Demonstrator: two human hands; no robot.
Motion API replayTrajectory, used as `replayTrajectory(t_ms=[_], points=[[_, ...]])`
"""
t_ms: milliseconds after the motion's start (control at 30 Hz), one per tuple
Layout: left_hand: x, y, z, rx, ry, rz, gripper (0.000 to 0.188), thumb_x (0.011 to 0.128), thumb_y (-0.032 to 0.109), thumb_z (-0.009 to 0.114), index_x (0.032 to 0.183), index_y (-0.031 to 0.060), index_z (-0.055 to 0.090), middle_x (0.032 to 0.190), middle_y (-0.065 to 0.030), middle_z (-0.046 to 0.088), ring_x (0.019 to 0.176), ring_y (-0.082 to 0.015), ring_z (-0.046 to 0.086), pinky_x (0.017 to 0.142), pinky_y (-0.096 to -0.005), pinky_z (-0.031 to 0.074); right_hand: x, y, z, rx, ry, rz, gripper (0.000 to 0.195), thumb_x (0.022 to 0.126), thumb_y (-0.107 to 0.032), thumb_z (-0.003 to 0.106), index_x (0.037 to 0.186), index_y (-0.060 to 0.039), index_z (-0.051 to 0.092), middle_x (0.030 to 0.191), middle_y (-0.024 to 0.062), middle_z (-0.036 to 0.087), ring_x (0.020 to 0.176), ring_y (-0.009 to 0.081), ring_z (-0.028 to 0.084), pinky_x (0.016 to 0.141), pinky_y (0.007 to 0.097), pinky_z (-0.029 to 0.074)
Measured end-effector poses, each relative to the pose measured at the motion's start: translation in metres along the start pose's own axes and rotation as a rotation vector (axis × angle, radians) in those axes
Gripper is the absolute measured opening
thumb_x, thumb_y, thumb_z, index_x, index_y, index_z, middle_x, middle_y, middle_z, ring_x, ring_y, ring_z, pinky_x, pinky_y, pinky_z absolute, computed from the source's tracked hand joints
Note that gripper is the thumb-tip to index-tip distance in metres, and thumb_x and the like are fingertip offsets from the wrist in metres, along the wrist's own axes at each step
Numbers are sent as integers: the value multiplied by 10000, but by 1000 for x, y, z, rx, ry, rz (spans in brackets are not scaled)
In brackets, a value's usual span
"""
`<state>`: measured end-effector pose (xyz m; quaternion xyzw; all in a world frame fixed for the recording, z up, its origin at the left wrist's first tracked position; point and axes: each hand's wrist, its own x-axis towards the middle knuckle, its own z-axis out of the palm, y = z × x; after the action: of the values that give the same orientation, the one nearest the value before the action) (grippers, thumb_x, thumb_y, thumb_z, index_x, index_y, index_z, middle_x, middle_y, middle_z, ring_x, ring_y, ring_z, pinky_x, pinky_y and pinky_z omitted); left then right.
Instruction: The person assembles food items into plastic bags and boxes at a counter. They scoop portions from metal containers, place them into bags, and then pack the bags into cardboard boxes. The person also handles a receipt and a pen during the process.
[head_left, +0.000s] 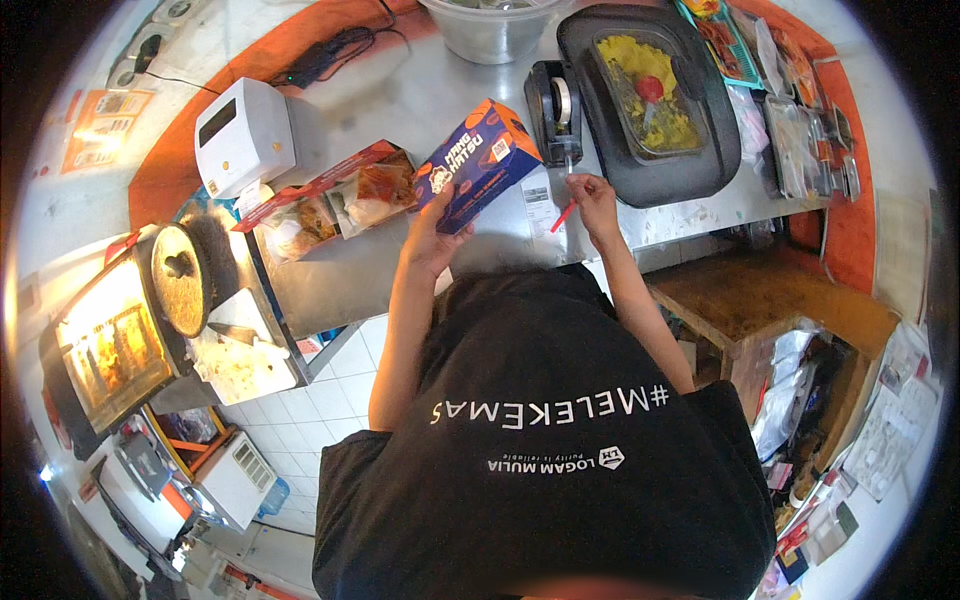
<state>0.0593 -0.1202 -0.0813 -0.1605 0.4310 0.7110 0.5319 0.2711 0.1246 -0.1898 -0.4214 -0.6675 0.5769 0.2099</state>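
My left hand (433, 238) grips a blue and orange printed cardboard box (474, 161), tilted above the steel counter. Between the fingers of my right hand (596, 208) is a thin red stick-like item (562, 217), perhaps a pen; its exact kind is unclear. That hand is just in front of a black tape dispenser (553, 112) with a roll of whitish tape. A pale strip shows between the dispenser and my fingers; I cannot tell if they touch it. Under the box's right end, a printed paper slip (537, 206) lies on the counter.
Left of the box, red-edged packaging (322, 191) holds wrapped food beside a white label printer (244, 139). A black tray (716, 161) with a container of yellow food (660, 90) is at right. A knife (232, 332) lies on a white cutting board (251, 367).
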Motion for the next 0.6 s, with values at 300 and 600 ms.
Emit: replayTrajectory(t_ms=[300,600], points=[[-7,3,25,-56,-30,47,414,950,370,805,1266,139,669,1191,-52,732,1032,-218,673,850,-391,502,-6,-84,-28,-345,-289,-90,199,978,-194,720,979,4,743,1026,140,692,981,283,690,928,404,523],[-4,-8,31,-31,-40,18,411,959,376,793,1284,158,667,1162,-52,737,1062,-222,667,878,-415,513,-55,-163,54,-107,-266,-368,237,915,-213,824,914,7,734,912,82,607,678,155,527,621,310,420]])
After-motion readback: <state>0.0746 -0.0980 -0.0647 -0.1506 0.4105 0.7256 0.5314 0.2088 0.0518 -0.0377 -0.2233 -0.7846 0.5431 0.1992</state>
